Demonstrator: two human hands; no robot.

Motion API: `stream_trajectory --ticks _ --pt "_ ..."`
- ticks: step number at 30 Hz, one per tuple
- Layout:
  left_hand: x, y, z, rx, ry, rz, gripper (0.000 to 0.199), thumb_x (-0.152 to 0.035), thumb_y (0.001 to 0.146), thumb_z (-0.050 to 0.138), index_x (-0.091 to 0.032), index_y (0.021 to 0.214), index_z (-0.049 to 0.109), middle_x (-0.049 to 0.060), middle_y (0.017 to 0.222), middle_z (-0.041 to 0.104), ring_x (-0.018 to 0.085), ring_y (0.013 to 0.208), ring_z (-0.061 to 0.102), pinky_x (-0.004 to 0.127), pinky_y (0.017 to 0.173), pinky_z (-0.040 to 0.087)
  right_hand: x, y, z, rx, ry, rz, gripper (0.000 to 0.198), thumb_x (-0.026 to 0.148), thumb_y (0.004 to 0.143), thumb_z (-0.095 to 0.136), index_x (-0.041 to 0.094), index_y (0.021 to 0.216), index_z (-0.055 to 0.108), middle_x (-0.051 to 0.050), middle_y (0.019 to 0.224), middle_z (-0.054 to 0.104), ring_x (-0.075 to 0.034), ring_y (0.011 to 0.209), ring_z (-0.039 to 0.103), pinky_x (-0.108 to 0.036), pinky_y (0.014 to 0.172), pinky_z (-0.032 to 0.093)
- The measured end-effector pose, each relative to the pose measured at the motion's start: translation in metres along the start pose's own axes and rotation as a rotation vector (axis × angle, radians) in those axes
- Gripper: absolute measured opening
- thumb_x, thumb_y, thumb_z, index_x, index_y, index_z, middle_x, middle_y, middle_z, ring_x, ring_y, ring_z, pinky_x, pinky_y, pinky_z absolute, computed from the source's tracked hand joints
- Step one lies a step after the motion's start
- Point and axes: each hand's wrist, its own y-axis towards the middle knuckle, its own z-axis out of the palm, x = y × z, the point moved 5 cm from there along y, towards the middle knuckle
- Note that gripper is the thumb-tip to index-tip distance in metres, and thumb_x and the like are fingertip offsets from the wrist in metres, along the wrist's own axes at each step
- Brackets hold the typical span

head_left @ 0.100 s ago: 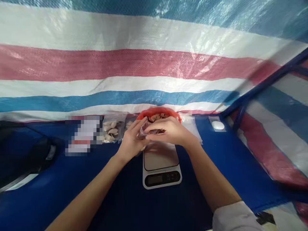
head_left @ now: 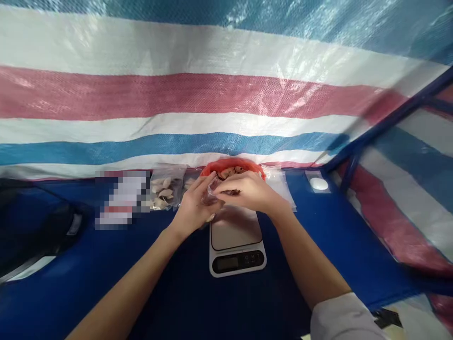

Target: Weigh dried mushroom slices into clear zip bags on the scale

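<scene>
My left hand (head_left: pixel 196 208) is closed round a clear plastic bag (head_left: pixel 211 192), held tilted above the back left of a white kitchen scale (head_left: pixel 236 231). Pale bits show low between that hand and the scale. My right hand (head_left: pixel 247 191) is at the bag's mouth, thumb and fingers pinched together; whatever they grip is hidden. Just behind both hands, a red plastic bag (head_left: pixel 233 164) stands open with brown and tan dried slices (head_left: pixel 230 172) in it. The scale's display looks dark.
Clear bags of pale pieces (head_left: pixel 163 192) lie to the left, beside a blurred-out patch (head_left: pixel 118 198). Flat clear bags (head_left: pixel 279 186) lie right of the red bag. A white mouse-shaped object (head_left: pixel 319 183) sits farther right. A black bag (head_left: pixel 38 226) is at far left.
My right fingers have drawn closer together at the mouth of the clear bag. The view has shifted very slightly; the other things lie as before.
</scene>
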Motion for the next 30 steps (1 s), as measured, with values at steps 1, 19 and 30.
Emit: stream_trajectory --ticks 1,19,30 --pt "0.002 0.001 0.0 0.018 -0.046 -0.034 0.066 -0.033 0.079 0.073 -0.018 0.141 0.057 0.012 0.134 0.064 0.028 0.119 0.063 0.042 0.106 0.05 -0.001 0.0 -0.001 -0.011 -0.007 0.003 0.018 0.019 0.09 0.065 0.031 0.084 0.078 0.006 0.076 0.073 -0.015 0.073 0.065 -0.027 0.069 0.048" --pt "0.01 0.011 -0.023 -0.175 -0.431 -0.364 0.032 -0.051 0.077 0.072 -0.02 0.085 0.071 0.003 0.081 0.073 0.019 0.077 0.066 0.028 0.072 0.055 0.005 -0.007 -0.016 -0.079 0.143 0.009 0.014 0.024 0.091 0.066 0.02 0.089 0.08 0.001 0.076 0.073 -0.009 0.062 0.056 -0.024 0.064 0.041" --pt "-0.034 0.011 -0.022 -0.166 -0.168 -0.14 0.029 -0.043 0.086 0.064 -0.018 0.097 0.072 0.006 0.095 0.075 0.019 0.084 0.07 0.031 0.081 0.057 -0.006 -0.028 -0.025 -0.184 0.555 0.21 0.013 0.029 0.082 0.074 0.019 0.086 0.08 -0.001 0.083 0.076 -0.015 0.075 0.066 -0.027 0.071 0.049"
